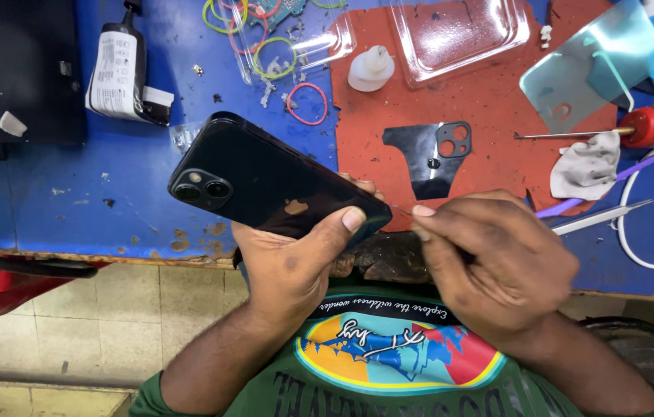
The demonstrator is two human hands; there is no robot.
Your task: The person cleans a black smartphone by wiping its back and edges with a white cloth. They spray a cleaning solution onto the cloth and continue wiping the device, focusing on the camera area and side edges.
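The left hand (296, 262) grips a black phone (273, 181), back up. Beside its thumb, the right hand (497, 262) pinches a thin tool (403, 211) at the phone's edge. A slip could scratch the glass.

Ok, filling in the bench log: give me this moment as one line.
left hand: grips black phone, back up | right hand: pinches thin tool at phone's bottom edge | red mat: black back-glass piece
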